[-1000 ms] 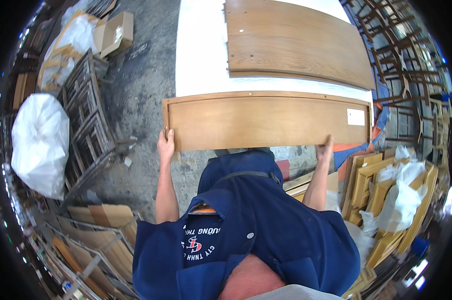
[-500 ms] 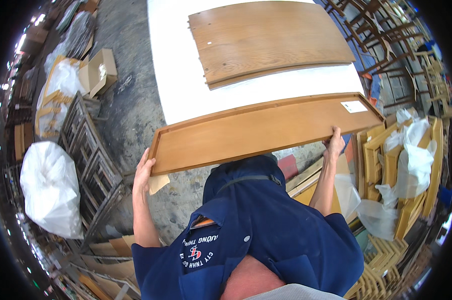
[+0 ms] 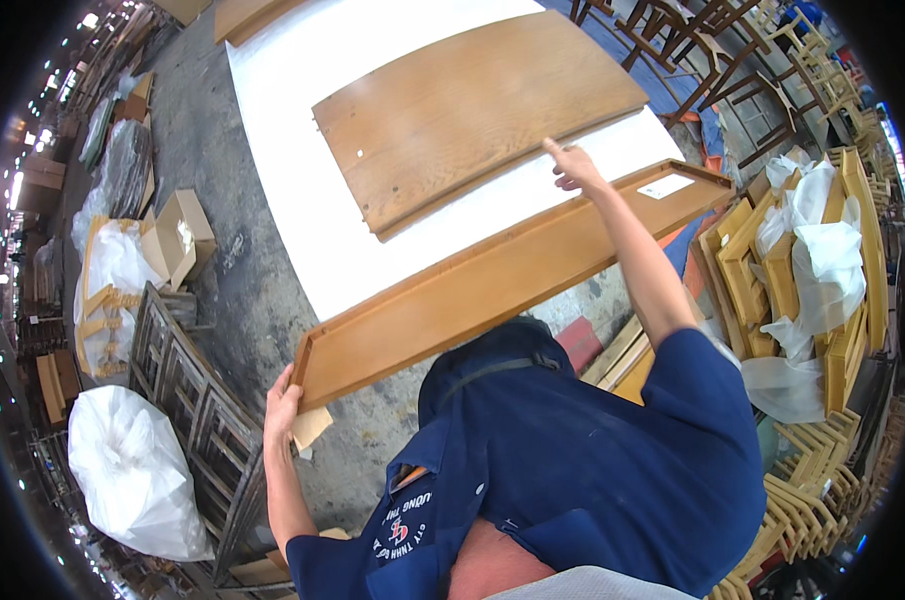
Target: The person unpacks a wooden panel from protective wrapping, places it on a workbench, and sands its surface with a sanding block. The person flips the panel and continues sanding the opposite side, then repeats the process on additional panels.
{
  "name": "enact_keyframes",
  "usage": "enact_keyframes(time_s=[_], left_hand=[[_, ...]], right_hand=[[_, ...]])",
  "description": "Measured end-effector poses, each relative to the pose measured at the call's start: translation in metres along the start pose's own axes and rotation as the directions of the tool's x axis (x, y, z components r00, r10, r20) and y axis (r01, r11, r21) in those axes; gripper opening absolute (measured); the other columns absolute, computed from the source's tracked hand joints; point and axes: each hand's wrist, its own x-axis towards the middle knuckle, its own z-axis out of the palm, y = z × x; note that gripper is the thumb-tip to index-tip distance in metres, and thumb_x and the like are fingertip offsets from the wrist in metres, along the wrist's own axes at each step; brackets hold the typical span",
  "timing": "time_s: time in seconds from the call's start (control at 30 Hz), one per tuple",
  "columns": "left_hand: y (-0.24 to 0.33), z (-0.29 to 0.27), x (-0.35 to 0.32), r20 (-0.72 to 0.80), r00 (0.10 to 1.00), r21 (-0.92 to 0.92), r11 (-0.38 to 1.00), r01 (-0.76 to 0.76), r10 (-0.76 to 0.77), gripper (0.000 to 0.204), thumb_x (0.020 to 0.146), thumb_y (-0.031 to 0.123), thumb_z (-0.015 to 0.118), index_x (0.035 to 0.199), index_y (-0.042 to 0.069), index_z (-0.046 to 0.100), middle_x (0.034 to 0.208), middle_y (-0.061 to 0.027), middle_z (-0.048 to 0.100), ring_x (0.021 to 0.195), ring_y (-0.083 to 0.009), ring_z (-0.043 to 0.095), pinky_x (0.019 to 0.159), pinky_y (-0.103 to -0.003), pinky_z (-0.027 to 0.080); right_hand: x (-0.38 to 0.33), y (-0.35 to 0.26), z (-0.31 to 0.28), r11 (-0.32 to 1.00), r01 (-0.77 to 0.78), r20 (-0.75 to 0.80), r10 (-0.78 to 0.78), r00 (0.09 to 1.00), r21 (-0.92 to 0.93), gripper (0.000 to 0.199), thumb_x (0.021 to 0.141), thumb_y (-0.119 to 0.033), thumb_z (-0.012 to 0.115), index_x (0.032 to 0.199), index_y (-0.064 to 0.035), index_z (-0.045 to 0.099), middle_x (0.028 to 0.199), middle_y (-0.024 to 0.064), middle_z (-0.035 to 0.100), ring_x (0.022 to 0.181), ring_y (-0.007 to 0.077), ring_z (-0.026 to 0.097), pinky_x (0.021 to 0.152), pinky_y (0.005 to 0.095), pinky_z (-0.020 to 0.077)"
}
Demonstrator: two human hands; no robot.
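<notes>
My left hand (image 3: 282,405) grips the left end of a long, shallow, rimmed brown wooden panel (image 3: 463,305). That panel lies slantwise in front of my body, along the near edge of the white-covered surface (image 3: 283,190), with a white label (image 3: 666,186) near its right end. Off the panel, my right hand (image 3: 575,168) reaches forward with its index finger and thumb stretched out. Its fingertips come to the near edge of a wide wooden board (image 3: 473,110); whether they touch I cannot tell. Another board seems to lie under this one on the white surface.
Left on the floor are a cardboard box (image 3: 180,238), a dark slatted wooden frame (image 3: 198,390) and a white plastic bundle (image 3: 133,470). Light wooden frames with plastic wrap (image 3: 828,255) crowd the right. Dark chair frames (image 3: 713,50) stand at the far right.
My right hand has let go of the rimmed panel and moved forward to the wide board. The rimmed panel has tilted, its left end now nearer me. The view has turned.
</notes>
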Motion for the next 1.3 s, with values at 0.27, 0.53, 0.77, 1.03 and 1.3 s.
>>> enact_keyframes(time_s=[0.27, 0.53, 0.77, 1.03, 1.3], left_hand=[[0.001, 0.001, 0.002, -0.039, 0.997, -0.020, 0.998, 0.064, -0.065, 0.062, 0.080, 0.001, 0.046, 0.142, -0.005, 0.037, 0.139, -0.0184, 0.047, 0.126, -0.0238, 0.047, 0.104, -0.029, 0.035], [0.015, 0.008, 0.001, -0.068, 0.985, 0.004, 0.987, 0.160, -0.159, 0.061, 0.082, -0.001, 0.044, 0.142, -0.003, 0.038, 0.138, -0.0160, 0.048, 0.123, -0.0244, 0.049, 0.100, -0.027, 0.037], [0.030, 0.005, 0.010, -0.061, 0.987, 0.064, 0.986, 0.153, -0.149, 0.061, 0.080, 0.000, 0.045, 0.141, -0.006, 0.039, 0.137, -0.0160, 0.049, 0.122, -0.0238, 0.049, 0.100, -0.027, 0.036], [0.026, -0.006, 0.017, 0.068, 0.993, 0.032, 0.995, 0.095, -0.097, 0.062, 0.078, 0.005, 0.050, 0.138, -0.009, 0.041, 0.133, -0.0145, 0.053, 0.118, -0.0210, 0.052, 0.100, -0.028, 0.038], [0.027, -0.038, 0.056, 0.132, 0.989, 0.160, 0.986, 0.048, -0.070, 0.063, 0.085, 0.025, 0.060, 0.136, -0.008, 0.044, 0.126, -0.0199, 0.057, 0.109, -0.0242, 0.059, 0.089, -0.032, 0.046]], right_hand=[[0.106, 0.015, 0.095, 0.830, -0.039, -0.294, 0.240, 0.925, 0.556, 0.096, 0.084, -0.055, 0.061, 0.131, 0.0130, 0.013, 0.120, 0.0297, 0.050, 0.084, 0.0374, 0.066, 0.060, 0.0451, 0.0603], [0.119, -0.018, 0.090, 0.785, -0.052, -0.264, 0.269, 0.926, 0.617, 0.080, 0.087, -0.046, 0.062, 0.124, 0.0107, 0.019, 0.109, 0.0318, 0.054, 0.067, 0.0332, 0.067, 0.056, 0.0479, 0.0594], [0.196, -0.058, 0.122, 0.743, 0.015, -0.289, 0.241, 0.927, 0.669, 0.081, 0.086, -0.041, 0.065, 0.125, 0.0072, 0.013, 0.102, 0.0278, 0.058, 0.066, 0.0302, 0.067, 0.052, 0.0451, 0.0574], [0.128, -0.091, 0.030, 0.626, 0.638, 0.611, -0.306, 0.730, -0.449, 0.075, 0.082, -0.068, 0.054, 0.110, -0.0001, 0.067, 0.117, 0.0183, 0.064, 0.097, 0.0365, 0.063, 0.088, 0.0430, 0.0478], [-0.144, 0.015, -0.018, 0.133, 0.765, 0.531, -0.645, 0.550, -0.631, 0.046, 0.076, -0.047, 0.072, 0.102, -0.0111, 0.059, 0.109, 0.0065, 0.061, 0.101, 0.0262, 0.057, 0.082, 0.0410, 0.0468]])
